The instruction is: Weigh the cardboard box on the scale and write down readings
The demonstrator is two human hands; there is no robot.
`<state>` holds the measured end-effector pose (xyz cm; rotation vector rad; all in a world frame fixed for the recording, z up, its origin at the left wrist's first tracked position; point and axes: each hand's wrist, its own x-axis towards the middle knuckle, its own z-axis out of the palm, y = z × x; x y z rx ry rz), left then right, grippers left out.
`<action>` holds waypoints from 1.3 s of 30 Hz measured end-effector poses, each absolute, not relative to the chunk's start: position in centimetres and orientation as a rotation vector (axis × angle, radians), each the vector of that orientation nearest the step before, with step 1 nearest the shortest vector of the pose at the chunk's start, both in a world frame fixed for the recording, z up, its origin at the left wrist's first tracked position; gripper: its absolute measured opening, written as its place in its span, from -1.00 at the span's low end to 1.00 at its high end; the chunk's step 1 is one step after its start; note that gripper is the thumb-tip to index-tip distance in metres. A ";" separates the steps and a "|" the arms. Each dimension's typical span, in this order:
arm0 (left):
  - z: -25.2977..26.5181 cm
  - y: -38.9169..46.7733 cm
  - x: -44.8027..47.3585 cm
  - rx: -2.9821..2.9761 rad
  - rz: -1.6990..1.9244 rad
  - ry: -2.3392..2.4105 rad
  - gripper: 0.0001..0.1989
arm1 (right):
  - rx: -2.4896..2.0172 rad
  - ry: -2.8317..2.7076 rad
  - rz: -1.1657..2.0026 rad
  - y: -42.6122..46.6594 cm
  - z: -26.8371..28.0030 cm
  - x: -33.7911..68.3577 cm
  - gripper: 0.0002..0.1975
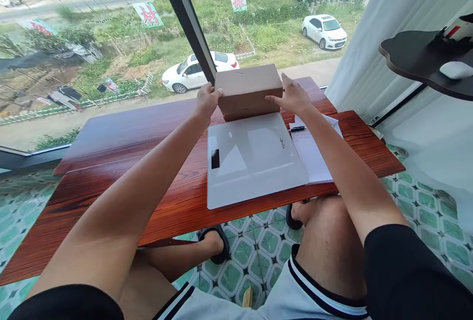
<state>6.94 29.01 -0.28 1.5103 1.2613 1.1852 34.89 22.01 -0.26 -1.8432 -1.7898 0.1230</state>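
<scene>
Both my hands are on a brown cardboard box (251,83) at the far side of the table. My left hand (207,100) grips its left end, thumb along the top corner and the other fingers mostly hidden. On the right end, my right hand (291,95) holds the box with its thumb on the near face. Just in front of the box lies a flat white scale (254,162), with a small dark display at its left and printed letters at its right. Whether the box's underside touches the table is hidden.
A black pen (297,128) lies on sheets of written paper (312,155) right of the scale. The reddish wooden table (148,162) borders a large window. A dark wavy-edged shelf (410,56) juts in at the right, near a white curtain (384,29).
</scene>
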 end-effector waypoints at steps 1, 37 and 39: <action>0.0 28.9 6.9 1.558 1.243 1.295 -0.54 | -1.820 -1.797 0.071 21.5 0.0 35.2 -0.09; -5.3 -0.4 19.4 3.556 0.818 0.000 -0.72 | -1.883 -2.292 -0.531 9.0 -4.0 43.2 -0.61; -5.5 -0.5 19.4 3.545 0.813 0.027 -0.72 | -1.901 -2.213 -0.517 8.7 -3.3 42.8 -0.58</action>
